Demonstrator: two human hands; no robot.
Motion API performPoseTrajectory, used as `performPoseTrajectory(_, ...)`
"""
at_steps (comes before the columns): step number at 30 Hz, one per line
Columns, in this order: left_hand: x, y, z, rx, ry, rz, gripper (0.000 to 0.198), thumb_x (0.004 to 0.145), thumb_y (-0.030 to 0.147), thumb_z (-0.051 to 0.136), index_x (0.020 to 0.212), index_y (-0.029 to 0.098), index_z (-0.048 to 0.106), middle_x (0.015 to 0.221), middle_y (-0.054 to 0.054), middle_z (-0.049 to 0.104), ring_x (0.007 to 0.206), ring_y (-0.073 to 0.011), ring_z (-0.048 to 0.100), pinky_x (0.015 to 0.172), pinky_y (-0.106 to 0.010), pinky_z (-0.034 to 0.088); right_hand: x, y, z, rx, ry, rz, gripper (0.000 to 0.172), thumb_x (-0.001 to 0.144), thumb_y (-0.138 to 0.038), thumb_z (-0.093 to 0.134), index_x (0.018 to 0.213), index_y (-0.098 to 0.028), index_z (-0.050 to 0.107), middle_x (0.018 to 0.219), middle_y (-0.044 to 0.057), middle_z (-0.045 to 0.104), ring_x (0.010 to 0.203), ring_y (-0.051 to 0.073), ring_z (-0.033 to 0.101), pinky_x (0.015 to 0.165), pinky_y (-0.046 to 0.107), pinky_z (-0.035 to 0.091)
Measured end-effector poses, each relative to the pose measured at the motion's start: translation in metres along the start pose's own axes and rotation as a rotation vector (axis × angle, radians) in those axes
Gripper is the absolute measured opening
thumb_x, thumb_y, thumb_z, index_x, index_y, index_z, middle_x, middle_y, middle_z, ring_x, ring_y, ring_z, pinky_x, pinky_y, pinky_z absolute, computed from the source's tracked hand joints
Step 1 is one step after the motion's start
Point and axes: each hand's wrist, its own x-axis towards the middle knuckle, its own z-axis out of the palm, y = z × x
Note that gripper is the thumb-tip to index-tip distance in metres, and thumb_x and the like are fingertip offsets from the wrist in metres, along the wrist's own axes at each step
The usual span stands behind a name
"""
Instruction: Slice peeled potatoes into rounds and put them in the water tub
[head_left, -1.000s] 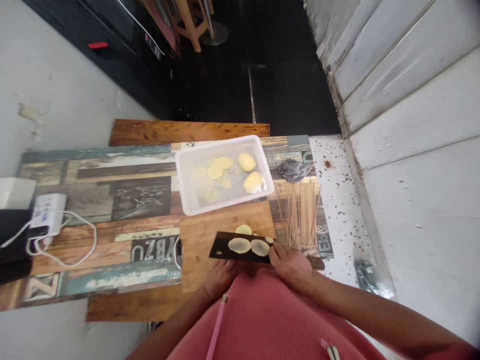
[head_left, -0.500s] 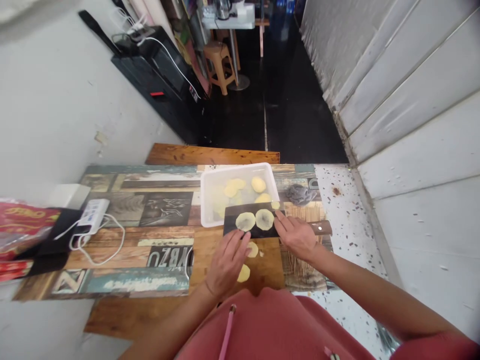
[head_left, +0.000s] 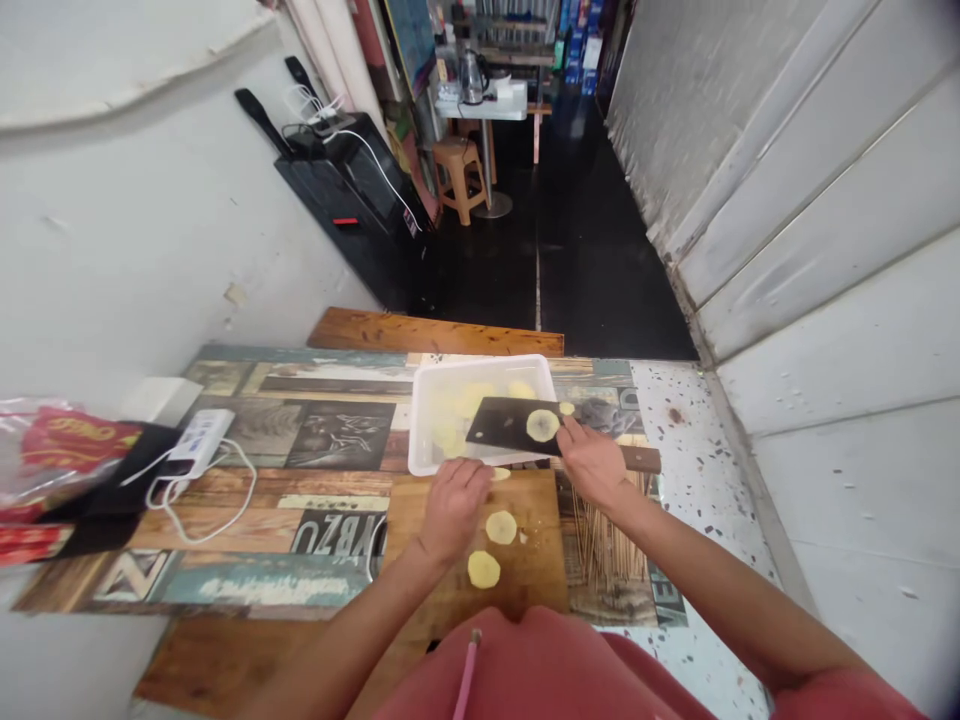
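My right hand (head_left: pixel 594 464) grips a cleaver (head_left: pixel 499 425) with a dark blade and brown handle, its fingers reaching onto the blade. One round potato slice (head_left: pixel 542 425) lies flat on the blade, and a smaller pale piece (head_left: pixel 568 408) shows by my fingertips. My left hand (head_left: pixel 455 508), fingers closed, pinches another potato slice (head_left: pixel 500 474) over the far edge of the wooden cutting board (head_left: pixel 536 590). Two slices, an upper one (head_left: pixel 501 527) and a lower one (head_left: pixel 484 569), lie on the board. Behind it, partly covered by the blade, a white plastic tub (head_left: pixel 418 425) holds yellow potatoes and slices.
Thin wooden skewers (head_left: pixel 611 540) lie right of the board, and a grey cloth (head_left: pixel 604 415) sits behind the cleaver handle. On the left are a white power strip (head_left: pixel 201 440) with its cable and a red plastic package (head_left: pixel 82 440). A white wall (head_left: pixel 862 380) stands to the right.
My left hand has taken a slice off the blade and drawn back slightly. The cleaver has tilted and now carries one large slice instead of two. The camera view has shifted upward.
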Motion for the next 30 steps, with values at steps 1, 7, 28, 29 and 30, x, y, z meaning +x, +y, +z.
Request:
performPoseTrajectory(1,0.003,-0.01,0.002,-0.044,0.014,-0.073,0.02,0.092,0.021,0.047,0.092,0.018,0.066,0.091,-0.008,0.07,0.085,-0.0221,0.06,0.081,-0.037,0.049,0.004,0.004,-0.001,-0.002,-0.036,0.05,0.021,0.084,-0.009,0.047,0.095,-0.011,0.065,0.11,0.017,0.065,0.079,0.021,0.059,0.062,0.03,0.042)
performPoseTrajectory(7,0.029,-0.07,0.018,-0.166,-0.032,-0.633,0.041,0.086,0.017,0.044,0.126,0.014,0.055,0.118,-0.013,0.065,0.113,-0.0268,0.059,0.096,-0.042,0.048,0.009,0.016,-0.01,-0.003,-0.129,0.178,0.023,0.087,-0.009,0.042,0.092,-0.011,0.064,0.099,0.014,0.065,0.078,0.021,0.06,0.059,0.029,0.039)
performPoseTrajectory(28,0.017,0.006,0.018,-0.109,-0.088,0.166,0.017,0.092,0.015,0.044,0.086,0.016,0.059,0.081,-0.006,0.063,0.078,-0.0198,0.056,0.074,-0.035,0.05,-0.005,-0.007,-0.002,0.017,-0.15,0.094,0.017,0.083,-0.008,0.048,0.088,-0.011,0.064,0.097,0.015,0.067,0.077,0.021,0.063,0.059,0.029,0.044)
performPoseTrajectory(29,0.017,0.001,0.016,-0.116,-0.033,0.116,0.015,0.092,0.015,0.044,0.087,0.016,0.059,0.082,-0.007,0.063,0.079,-0.0199,0.056,0.074,-0.035,0.051,-0.005,-0.001,-0.002,0.003,-0.149,0.133,0.016,0.082,-0.007,0.049,0.086,-0.011,0.064,0.094,0.015,0.067,0.075,0.021,0.063,0.058,0.029,0.042)
performPoseTrajectory(30,0.018,-0.003,0.015,-0.116,0.014,0.071,0.013,0.091,0.015,0.046,0.09,0.016,0.059,0.086,-0.008,0.063,0.083,-0.0205,0.057,0.076,-0.036,0.051,-0.005,0.003,-0.002,-0.006,-0.148,0.158,0.016,0.082,-0.006,0.049,0.085,-0.011,0.063,0.093,0.014,0.067,0.074,0.021,0.063,0.057,0.029,0.041)
